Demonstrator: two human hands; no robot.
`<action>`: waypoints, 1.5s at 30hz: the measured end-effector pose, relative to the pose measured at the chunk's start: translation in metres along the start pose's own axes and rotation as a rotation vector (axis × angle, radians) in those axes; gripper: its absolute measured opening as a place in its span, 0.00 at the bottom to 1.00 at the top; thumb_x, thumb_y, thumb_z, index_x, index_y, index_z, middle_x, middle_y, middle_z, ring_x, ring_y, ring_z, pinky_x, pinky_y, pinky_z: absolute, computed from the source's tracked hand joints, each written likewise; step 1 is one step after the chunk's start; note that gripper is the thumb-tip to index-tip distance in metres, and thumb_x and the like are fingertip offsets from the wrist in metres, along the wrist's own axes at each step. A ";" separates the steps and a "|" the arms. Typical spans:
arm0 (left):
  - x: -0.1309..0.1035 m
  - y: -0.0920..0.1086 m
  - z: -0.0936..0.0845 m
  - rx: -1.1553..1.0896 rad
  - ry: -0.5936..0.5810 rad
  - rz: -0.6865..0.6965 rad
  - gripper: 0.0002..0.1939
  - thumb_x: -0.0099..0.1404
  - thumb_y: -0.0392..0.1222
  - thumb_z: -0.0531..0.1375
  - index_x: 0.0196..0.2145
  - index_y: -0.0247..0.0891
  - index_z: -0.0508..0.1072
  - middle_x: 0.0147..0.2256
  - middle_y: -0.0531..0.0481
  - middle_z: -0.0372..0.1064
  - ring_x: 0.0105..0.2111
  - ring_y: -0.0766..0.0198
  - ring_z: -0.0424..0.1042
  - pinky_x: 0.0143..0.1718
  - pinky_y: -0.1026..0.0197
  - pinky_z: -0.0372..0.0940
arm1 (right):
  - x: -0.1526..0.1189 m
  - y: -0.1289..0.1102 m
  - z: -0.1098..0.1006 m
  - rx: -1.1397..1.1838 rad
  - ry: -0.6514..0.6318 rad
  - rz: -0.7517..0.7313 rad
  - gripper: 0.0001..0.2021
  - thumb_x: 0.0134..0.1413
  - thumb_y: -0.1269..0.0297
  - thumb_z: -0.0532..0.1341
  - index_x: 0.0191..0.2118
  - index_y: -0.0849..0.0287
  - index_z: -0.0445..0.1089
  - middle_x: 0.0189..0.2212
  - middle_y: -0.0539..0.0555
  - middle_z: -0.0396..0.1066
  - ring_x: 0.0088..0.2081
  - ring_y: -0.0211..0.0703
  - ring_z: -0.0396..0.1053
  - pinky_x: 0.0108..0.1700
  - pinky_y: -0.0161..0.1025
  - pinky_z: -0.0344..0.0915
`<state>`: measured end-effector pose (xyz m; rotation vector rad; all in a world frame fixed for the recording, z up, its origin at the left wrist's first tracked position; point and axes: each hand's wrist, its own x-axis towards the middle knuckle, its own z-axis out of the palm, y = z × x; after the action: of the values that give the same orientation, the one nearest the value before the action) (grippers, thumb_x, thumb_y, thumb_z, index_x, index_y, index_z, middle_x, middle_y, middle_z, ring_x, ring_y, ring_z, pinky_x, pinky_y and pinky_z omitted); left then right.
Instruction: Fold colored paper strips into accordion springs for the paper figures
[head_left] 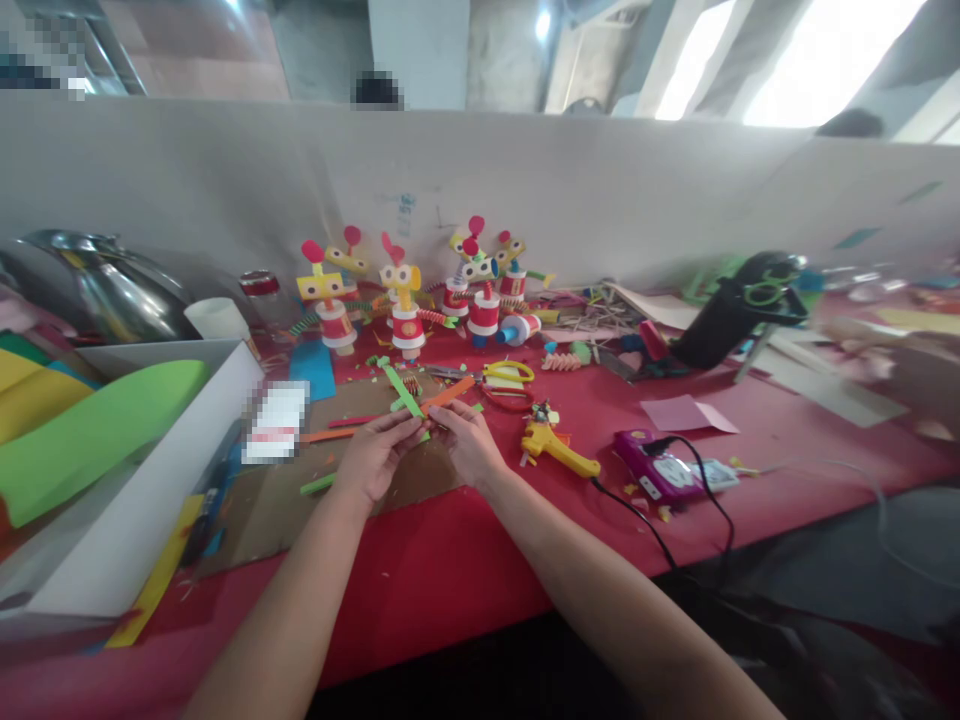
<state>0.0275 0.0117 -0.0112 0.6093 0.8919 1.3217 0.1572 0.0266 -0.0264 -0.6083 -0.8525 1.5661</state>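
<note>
Head view: the left hand (384, 448) and right hand (469, 438) are nearly touching at the fingertips, over a brown cardboard sheet (259, 525) on the red-covered counter (442, 570). Left thumb and fingers are pinched together on the lower end of a green paper strip (401, 388), which slants up and away to the left. Right thumb and fingers are pinched on an orange paper strip (453, 394), which slants up and away to the right. The two strips meet at the fingertips; the exact join is hidden by the fingers.

Left of the left hand, a short green piece (319, 484) lies on the cardboard; further left stands an open white box (154, 480) containing coloured sheets. Just beyond the right hand lie scissors with yellow handles (508, 374) and a pair of red handles (506, 399). To its right rests a yellow hot glue gun (559, 448), and further right a purple power socket (660, 466) with a black cable plugged in. Well beyond both hands, paper-cup figures (407, 328) stand near a grey partition (622, 190); one figure (523, 329) lies on its side.
</note>
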 end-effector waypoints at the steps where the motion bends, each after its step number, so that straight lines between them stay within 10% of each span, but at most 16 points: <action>1: 0.000 0.000 0.000 0.003 0.000 0.005 0.10 0.44 0.29 0.69 0.28 0.31 0.78 0.30 0.47 0.76 0.30 0.68 0.75 0.39 0.68 0.69 | 0.000 0.000 0.000 -0.010 -0.005 -0.005 0.06 0.42 0.64 0.67 0.28 0.59 0.74 0.24 0.48 0.70 0.25 0.32 0.64 0.31 0.32 0.60; 17: -0.006 -0.002 0.009 0.128 -0.010 0.139 0.17 0.40 0.36 0.72 0.31 0.33 0.79 0.31 0.45 0.77 0.38 0.56 0.75 0.47 0.53 0.66 | -0.003 0.005 0.005 -0.086 0.032 -0.091 0.07 0.42 0.62 0.66 0.30 0.58 0.72 0.27 0.49 0.70 0.29 0.36 0.64 0.35 0.35 0.62; 45: -0.005 -0.002 0.008 0.188 0.020 0.148 0.16 0.39 0.37 0.72 0.30 0.34 0.79 0.28 0.47 0.77 0.32 0.59 0.76 0.44 0.56 0.67 | -0.003 0.005 0.006 -0.039 0.056 -0.075 0.07 0.41 0.64 0.67 0.29 0.57 0.71 0.24 0.47 0.67 0.26 0.34 0.63 0.32 0.33 0.61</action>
<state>0.0349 0.0071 -0.0076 0.8224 1.0105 1.3871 0.1496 0.0225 -0.0270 -0.6380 -0.8558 1.4617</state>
